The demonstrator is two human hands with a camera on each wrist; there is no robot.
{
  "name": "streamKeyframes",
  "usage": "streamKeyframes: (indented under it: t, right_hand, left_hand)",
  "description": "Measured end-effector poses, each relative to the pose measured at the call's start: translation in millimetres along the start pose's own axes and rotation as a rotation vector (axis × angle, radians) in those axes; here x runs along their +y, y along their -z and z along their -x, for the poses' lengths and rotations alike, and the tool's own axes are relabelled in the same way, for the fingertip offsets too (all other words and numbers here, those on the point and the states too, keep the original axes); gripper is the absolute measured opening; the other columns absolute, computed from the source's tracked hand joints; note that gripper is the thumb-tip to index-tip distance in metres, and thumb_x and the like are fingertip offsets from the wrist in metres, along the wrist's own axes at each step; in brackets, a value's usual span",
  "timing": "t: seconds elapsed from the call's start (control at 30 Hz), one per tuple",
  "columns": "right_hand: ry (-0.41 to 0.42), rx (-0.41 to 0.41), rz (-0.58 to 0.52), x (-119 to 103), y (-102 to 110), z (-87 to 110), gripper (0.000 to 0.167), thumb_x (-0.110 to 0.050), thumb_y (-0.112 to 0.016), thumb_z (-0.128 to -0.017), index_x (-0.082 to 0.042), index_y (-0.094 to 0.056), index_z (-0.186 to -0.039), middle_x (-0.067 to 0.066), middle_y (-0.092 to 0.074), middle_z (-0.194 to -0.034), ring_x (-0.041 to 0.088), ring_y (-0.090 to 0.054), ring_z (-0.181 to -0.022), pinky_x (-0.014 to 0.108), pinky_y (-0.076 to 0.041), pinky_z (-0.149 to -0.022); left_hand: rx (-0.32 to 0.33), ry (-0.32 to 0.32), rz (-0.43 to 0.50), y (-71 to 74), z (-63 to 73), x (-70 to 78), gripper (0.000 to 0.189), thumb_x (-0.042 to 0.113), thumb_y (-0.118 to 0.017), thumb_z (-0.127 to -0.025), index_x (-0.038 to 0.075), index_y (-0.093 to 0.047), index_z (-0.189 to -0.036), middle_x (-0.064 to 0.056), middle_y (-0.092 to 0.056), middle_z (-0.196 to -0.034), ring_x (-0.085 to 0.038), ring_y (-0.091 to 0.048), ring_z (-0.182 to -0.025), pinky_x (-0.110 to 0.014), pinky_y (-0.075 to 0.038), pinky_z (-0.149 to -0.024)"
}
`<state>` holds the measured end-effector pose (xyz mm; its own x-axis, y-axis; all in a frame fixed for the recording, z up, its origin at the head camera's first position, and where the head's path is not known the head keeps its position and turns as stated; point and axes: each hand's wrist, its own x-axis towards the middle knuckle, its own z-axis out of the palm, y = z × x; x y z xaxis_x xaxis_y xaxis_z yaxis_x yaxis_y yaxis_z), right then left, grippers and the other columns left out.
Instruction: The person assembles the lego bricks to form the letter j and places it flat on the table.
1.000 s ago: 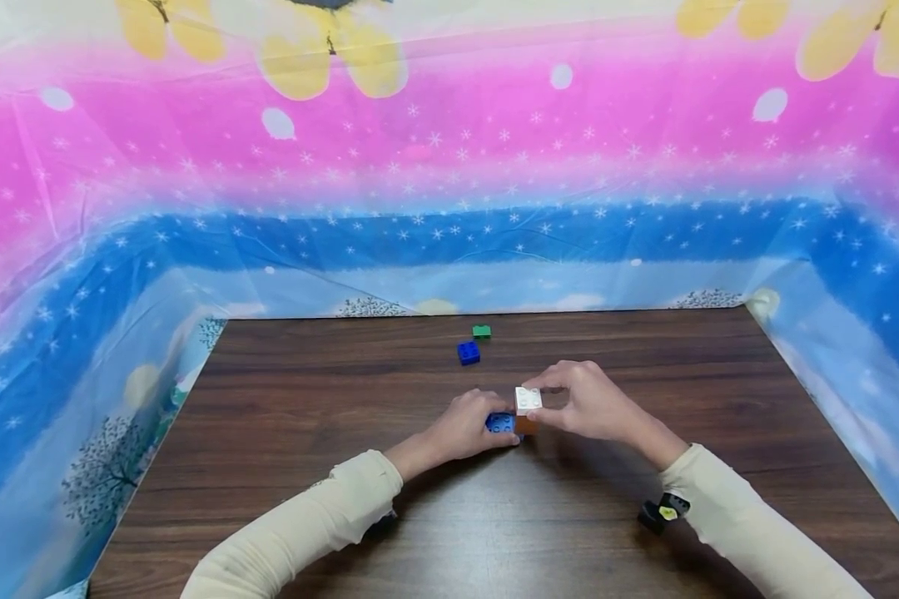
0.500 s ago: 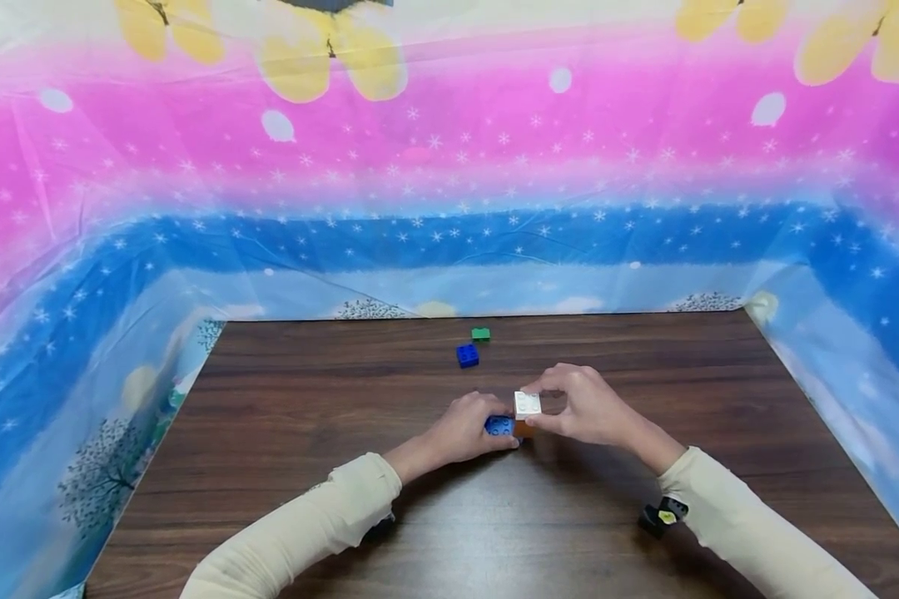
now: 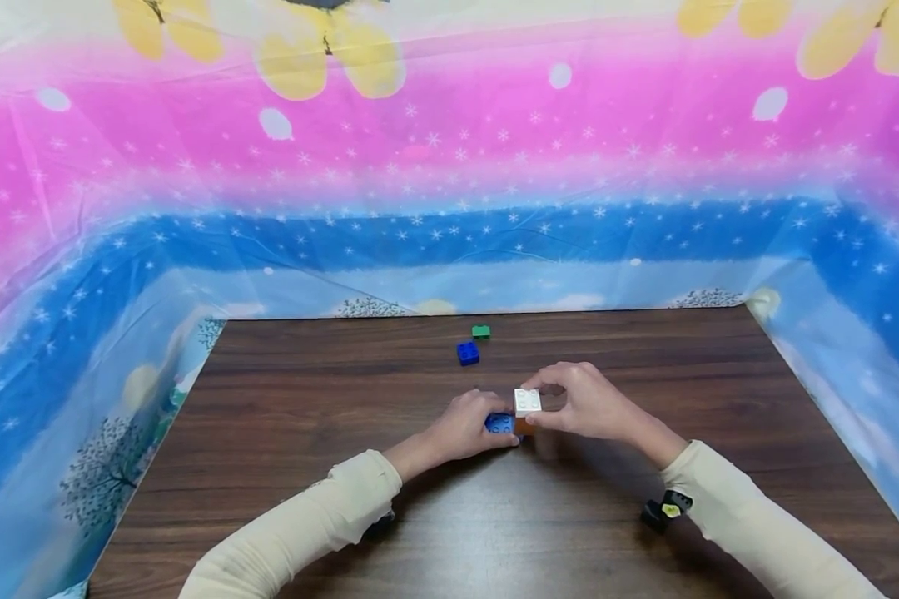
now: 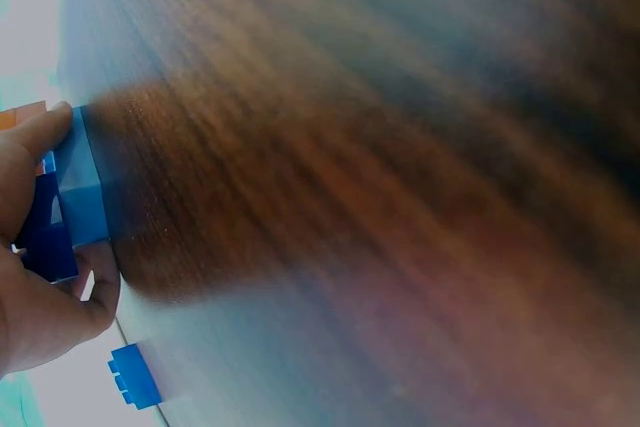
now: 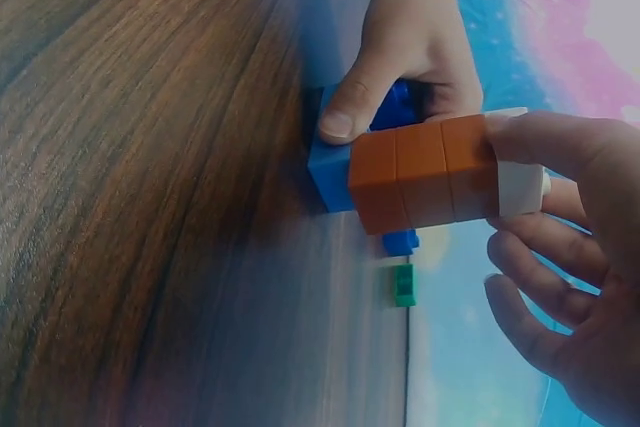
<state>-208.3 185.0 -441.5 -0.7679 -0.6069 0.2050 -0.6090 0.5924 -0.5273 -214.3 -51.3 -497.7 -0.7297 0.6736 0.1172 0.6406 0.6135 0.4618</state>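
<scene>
From above, we see only a bit of the three orange blocks (image 5: 425, 177), because the white block (image 3: 528, 402) covers them. The left hand (image 3: 468, 426) hides some of the dark blue block (image 5: 395, 105). In the left wrist view, that hand and the tower are cut off at the edge, and the table (image 3: 307, 366) looks blurry.

Our tower stands near the middle of the table. The light blue block (image 5: 332, 177) is at the bottom. On it we see the dark blue block beside the orange blocks, which are stacked up straight with the bumpy white one on top.

The left hand reaches in low and pinches the light blue block. The right hand (image 3: 588, 403) is higher, with its thumb and fingers holding the white block. Farther back, we spot a loose blue block (image 3: 468, 353) and a green block (image 3: 481, 332).
</scene>
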Motion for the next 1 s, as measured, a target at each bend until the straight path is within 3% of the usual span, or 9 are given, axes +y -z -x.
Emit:
streamKeyframes:
  t: [0.23, 0.43, 0.8, 1.0]
  right_hand:
    - [0.021, -0.034, -0.059, 4.1, 7.3, 2.4, 0.037, -0.040, -0.077, -0.092, -0.018, -0.074, -0.121, -0.007, -0.074, -0.115, 0.014, -0.070, -0.098, 0.034, -0.057, -0.082]
    - [0.067, 0.019, -0.072, 10.1, 18.4, -1.3, 0.036, -0.035, -0.075, -0.094, -0.014, -0.074, -0.123, -0.003, -0.075, -0.115, 0.012, -0.069, -0.095, 0.034, -0.057, -0.081]
    - [0.029, 0.071, -0.088, 29.0, 31.5, -25.4, 0.031, -0.031, -0.070, -0.098, -0.013, -0.073, -0.124, 0.001, -0.076, -0.108, 0.011, -0.068, -0.091, 0.041, -0.057, -0.080]
    - [-0.002, 0.060, -0.055, 40.8, 27.1, -43.9, 0.035, -0.034, -0.074, -0.095, -0.016, -0.072, -0.125, 0.001, -0.075, -0.111, 0.014, -0.070, -0.091, 0.039, -0.058, -0.081]
  left_hand:
    - [-0.018, 0.019, 0.000, 0.0, 0.8, 0.7, 0.041, 0.039, -0.077, -0.092, 0.012, -0.074, -0.122, -0.001, -0.073, -0.111, -0.009, -0.059, -0.087, -0.024, -0.045, -0.074]
    - [-0.015, 0.021, 0.002, 0.2, 0.8, 1.0, 0.041, 0.038, -0.078, -0.091, 0.011, -0.074, -0.122, -0.001, -0.074, -0.110, -0.009, -0.059, -0.088, -0.023, -0.045, -0.074]
    - [-0.005, 0.017, -0.001, 1.5, 1.3, 1.1, 0.040, 0.038, -0.079, -0.090, 0.009, -0.075, -0.118, -0.001, -0.073, -0.107, -0.008, -0.057, -0.083, -0.022, -0.044, -0.070]
    - [-0.004, 0.017, 0.001, 1.6, 2.0, 1.5, 0.040, 0.038, -0.079, -0.090, 0.010, -0.075, -0.118, -0.001, -0.073, -0.106, -0.007, -0.055, -0.081, -0.022, -0.043, -0.068]
